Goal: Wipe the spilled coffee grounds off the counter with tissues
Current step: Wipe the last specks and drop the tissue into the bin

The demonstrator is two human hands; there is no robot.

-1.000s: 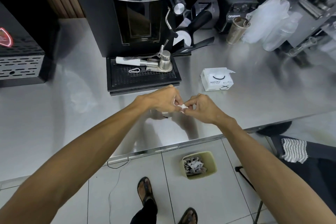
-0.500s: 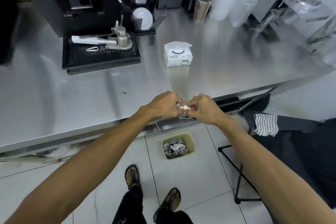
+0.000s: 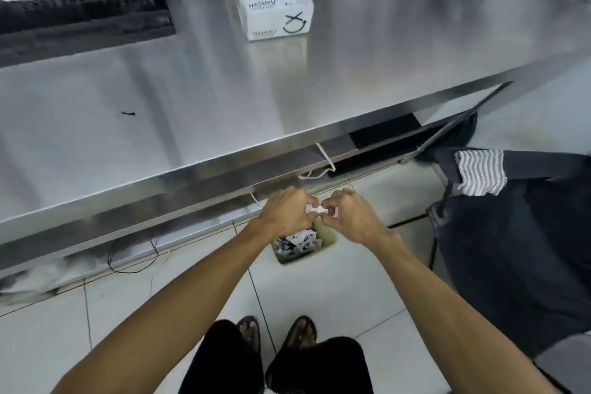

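My left hand [image 3: 286, 211] and my right hand [image 3: 347, 214] meet in front of the counter edge, both pinching a small crumpled white tissue [image 3: 316, 209] between the fingertips. The hands hover above a pale green waste bin [image 3: 326, 241] on the floor, which holds used tissues. A white tissue pack [image 3: 275, 6] stands on the steel counter [image 3: 208, 99] with a sheet poking out of its top. A small dark speck [image 3: 129, 113] lies on the counter at the left.
A black drip tray [image 3: 83, 22] with metal tools sits at the back left of the counter. A dark chair with a striped cloth [image 3: 479, 176] is on the right. Cables hang under the counter edge. My sandalled feet stand on white floor tiles.
Both hands, still holding the tissue, have drawn back from over the counter, past its edge, to above the bin. The view has tilted down toward the floor.
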